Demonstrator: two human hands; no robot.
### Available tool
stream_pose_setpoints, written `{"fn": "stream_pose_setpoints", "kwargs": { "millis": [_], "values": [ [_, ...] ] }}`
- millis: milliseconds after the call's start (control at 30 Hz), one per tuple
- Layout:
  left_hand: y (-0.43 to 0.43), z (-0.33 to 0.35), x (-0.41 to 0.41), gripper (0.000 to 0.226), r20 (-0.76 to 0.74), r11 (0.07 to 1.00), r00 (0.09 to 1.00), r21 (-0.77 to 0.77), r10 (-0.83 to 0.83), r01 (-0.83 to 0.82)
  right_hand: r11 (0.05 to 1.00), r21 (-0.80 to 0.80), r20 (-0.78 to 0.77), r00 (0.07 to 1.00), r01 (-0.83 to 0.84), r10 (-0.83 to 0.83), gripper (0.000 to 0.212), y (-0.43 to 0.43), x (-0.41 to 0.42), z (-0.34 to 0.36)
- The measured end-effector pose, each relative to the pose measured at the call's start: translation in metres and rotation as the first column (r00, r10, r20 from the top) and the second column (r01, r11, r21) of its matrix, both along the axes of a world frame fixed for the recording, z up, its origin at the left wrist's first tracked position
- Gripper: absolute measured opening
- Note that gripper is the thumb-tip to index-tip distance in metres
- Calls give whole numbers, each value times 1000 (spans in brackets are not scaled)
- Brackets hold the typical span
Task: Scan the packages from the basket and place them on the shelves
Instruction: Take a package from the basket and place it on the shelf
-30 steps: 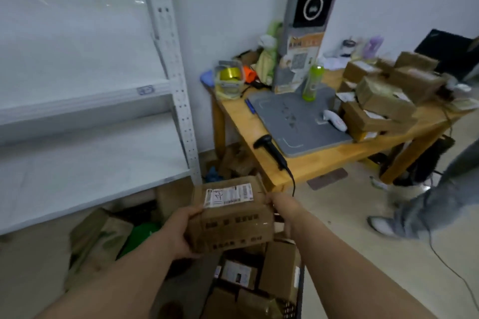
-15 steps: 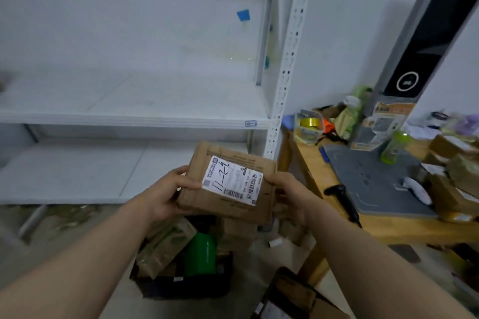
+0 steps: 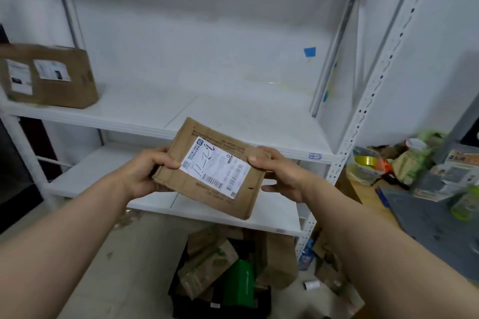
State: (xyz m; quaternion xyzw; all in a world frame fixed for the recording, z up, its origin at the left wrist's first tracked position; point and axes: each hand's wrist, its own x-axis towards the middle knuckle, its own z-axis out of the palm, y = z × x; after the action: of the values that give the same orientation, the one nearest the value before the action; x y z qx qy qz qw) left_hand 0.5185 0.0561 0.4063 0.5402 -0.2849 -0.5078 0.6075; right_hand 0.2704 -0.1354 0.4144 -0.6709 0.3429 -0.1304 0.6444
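A flat brown cardboard package (image 3: 197, 186) with a white shipping label and handwritten digits is held tilted in front of the white shelf unit. My left hand (image 3: 147, 172) grips its left edge, thumb on top. My right hand (image 3: 277, 172) grips its right edge, thumb on the upper corner. Behind the package runs the white middle shelf (image 3: 233, 116), with a lower shelf (image 3: 98, 171) beneath it. A black basket (image 3: 181, 305) on the floor below holds several brown packages and a green one.
A larger brown box (image 3: 49, 75) with two labels sits at the left end of the middle shelf. A perforated white upright (image 3: 373, 90) bounds the shelf on the right. Beyond it a wooden table (image 3: 363, 191) carries a grey mat, tape rolls and clutter.
My view has swung left from the table to the shelves. Both hands have carried the package up and left, in front of the middle shelf, and the box on the shelf has come into sight.
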Motion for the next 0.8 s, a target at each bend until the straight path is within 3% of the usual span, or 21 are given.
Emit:
{"fn": "stream_pose_setpoints", "kwargs": {
  "millis": [200,267,367,433,533,633,800],
  "values": [
    [20,-20,44,102,-96,999,994,-11,47,-48,999,-20,46,998,-51,52,95,16,72,0],
    [20,-28,54,105,-29,996,997,58,66,-64,999,-51,9,1000,-19,19,104,18,85,3],
    [7,-29,62,132,153,987,984,117,91,-109,989,-135,-119,992,-68,52,114,16,94,4],
    [-6,-21,57,135,289,991,956,133,-46,7,960,-228,-244,964,-161,103,121,13,96,3],
    [-39,-15,40,129,437,940,843,267,-315,213,905,-301,-391,904,-301,170,113,7,97,1],
    [-72,-26,16,133,402,847,759,381,-513,371,870,-325,-435,876,-370,210,106,-5,88,-3],
    [-131,-59,-24,115,378,792,721,466,-580,394,895,-258,-465,859,-363,214,108,-55,44,-26]
  ]
}}
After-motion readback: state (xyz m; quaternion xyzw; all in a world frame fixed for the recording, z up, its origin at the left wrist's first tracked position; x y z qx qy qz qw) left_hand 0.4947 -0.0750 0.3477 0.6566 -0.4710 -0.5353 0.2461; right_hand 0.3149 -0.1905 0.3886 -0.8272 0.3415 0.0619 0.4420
